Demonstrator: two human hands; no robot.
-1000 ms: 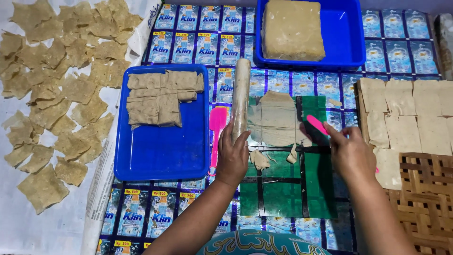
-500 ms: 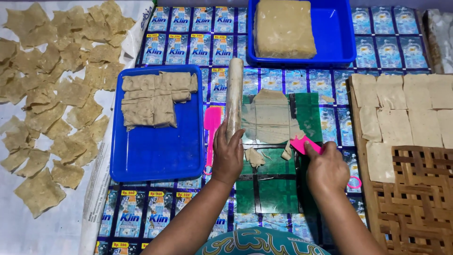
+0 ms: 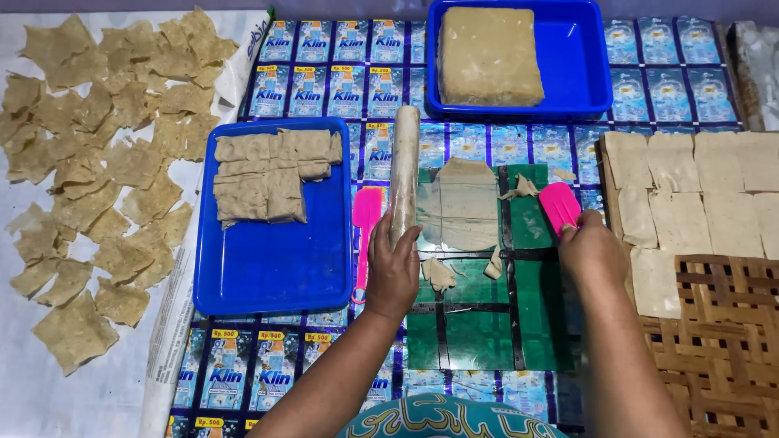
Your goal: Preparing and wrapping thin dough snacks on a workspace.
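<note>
- I see a thin dough sheet (image 3: 464,203) lying flat on the green board (image 3: 487,324), upper half of it, cut into squares; small trimmings lie loose below and right of the sheet.
- My left hand (image 3: 393,272) is closed around the near end of the rolling pin (image 3: 403,170), which lies along the board's left edge, touching the sheet's left side.
- My right hand (image 3: 591,251) grips a pink scraper (image 3: 560,207), blade on the board's right part, just right of the sheet.
- A second pink spatula (image 3: 365,235) lies between the pin and the near blue tray (image 3: 276,268).
- That tray holds a stack of cut dough pieces (image 3: 272,174) in its far half.
- The far blue tray (image 3: 584,73) holds a thick dough block (image 3: 488,55).
- Right: pale squares (image 3: 698,174) in rows, woven mat (image 3: 722,341) overlapping the near ones.
- Left: many dried crinkled pieces (image 3: 105,154) spread on a white sheet (image 3: 49,389).
</note>
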